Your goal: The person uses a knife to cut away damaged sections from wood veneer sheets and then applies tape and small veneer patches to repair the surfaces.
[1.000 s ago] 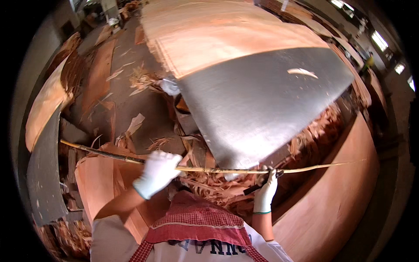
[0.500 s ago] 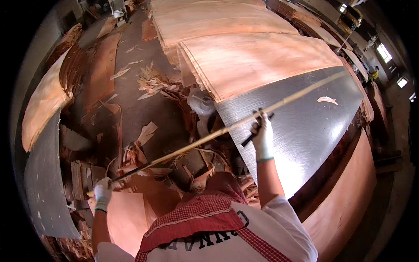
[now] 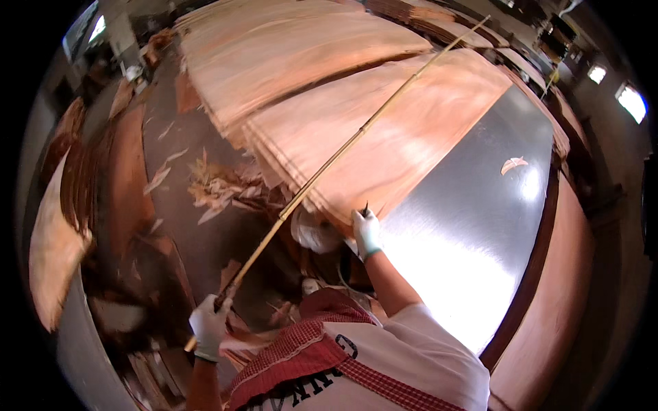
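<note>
- Around nine o'clock, a pale veneer sheet (image 3: 51,260) is drooping near the rim of the view.
- Between seven and eight o'clock, the left hand (image 3: 209,325) is gripping the bamboo pole (image 3: 361,130) just above its lower end, its grip pressed firmly round the cane.
- Toward ten o'clock, wood scraps (image 3: 223,183) are lying heaped on the floor (image 3: 168,205).
- The pole is slanting from half past seven to past one, crossing above the near veneer stack (image 3: 439,113); whether it is touching, I cannot tell.
- Just off centre toward four o'clock, the right hand (image 3: 367,231) is sitting at the stack's near corner, its grip apparently curling round a dark tool (image 3: 366,207); only the tip is showing.
- Around three o'clock, the metal-topped bench (image 3: 473,198) is gleaming, carrying a small scrap (image 3: 513,165).
- The step in hand seems to be steering the pole over the stack one-handed; the next move is probably calling for steady left-hand control of the far tip.
</note>
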`<state>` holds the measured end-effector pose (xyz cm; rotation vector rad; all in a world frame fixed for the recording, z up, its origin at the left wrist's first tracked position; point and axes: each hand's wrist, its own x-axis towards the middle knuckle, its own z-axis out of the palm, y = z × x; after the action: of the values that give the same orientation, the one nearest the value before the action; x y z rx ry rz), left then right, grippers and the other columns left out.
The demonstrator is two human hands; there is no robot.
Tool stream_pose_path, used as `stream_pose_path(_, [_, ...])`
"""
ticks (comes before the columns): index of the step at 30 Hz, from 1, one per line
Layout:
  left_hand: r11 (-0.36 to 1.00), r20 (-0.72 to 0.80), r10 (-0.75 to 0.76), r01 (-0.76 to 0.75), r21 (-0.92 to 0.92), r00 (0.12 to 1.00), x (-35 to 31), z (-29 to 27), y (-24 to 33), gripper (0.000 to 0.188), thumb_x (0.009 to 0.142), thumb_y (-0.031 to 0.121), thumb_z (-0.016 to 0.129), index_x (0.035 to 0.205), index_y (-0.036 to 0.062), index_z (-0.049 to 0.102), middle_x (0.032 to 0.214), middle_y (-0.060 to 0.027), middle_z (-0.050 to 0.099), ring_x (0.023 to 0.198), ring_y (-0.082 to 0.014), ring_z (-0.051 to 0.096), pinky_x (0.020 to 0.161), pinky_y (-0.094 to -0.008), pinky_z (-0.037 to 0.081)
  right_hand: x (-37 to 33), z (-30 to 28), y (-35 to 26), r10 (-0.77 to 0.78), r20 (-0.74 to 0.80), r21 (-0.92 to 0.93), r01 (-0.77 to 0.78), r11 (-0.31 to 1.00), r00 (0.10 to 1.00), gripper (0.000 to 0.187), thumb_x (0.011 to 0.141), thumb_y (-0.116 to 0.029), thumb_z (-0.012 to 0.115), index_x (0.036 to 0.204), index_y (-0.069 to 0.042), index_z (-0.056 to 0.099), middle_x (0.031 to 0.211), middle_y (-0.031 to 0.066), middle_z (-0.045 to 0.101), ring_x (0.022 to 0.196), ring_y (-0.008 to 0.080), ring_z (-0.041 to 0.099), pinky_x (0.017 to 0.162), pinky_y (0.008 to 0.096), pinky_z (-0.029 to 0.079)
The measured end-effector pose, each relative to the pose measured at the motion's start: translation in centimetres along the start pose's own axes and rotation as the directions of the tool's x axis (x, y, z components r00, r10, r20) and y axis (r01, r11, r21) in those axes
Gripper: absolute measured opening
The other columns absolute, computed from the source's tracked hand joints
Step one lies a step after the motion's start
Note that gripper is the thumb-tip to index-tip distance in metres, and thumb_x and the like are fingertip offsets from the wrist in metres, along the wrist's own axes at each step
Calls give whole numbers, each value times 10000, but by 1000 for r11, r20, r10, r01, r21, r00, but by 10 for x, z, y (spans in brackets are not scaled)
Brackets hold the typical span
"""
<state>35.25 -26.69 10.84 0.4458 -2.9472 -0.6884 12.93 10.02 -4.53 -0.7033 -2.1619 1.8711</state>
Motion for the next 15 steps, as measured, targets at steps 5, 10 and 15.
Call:
stream_pose_path(5, [976,303,32,36,-216,952,119,12,20,327,843,331,666,802,14,601,670,-169,581,623,-326,594,590,-393,452,17,-11,-59,-133,14,-134,133,982,991,191,880,-126,563,955,35,632,779,44,641,718,114,592,676,275,485])
stream_pose_path(10, [921,415,311,-164,-353,855,256,56,63,322,851,294,652,763,-5,572,609,-149,550,568,-266,586,550,-375,454,50,49,-159,-277,27,-25,278,960,960,291,883,-148,557,1109,29,606,972,191,685,918,219,675,821,316,504])
stream_pose_path(15, [813,800,368,255,-524,474,379,126,121,184,894,219,634,895,62,539,719,-23,571,583,-130,570,504,-282,495,119,159,-195,-290,140,-230,316,920,947,266,890,-263,534,1040,-76,650,904,214,661,871,400,633,756,457,506])
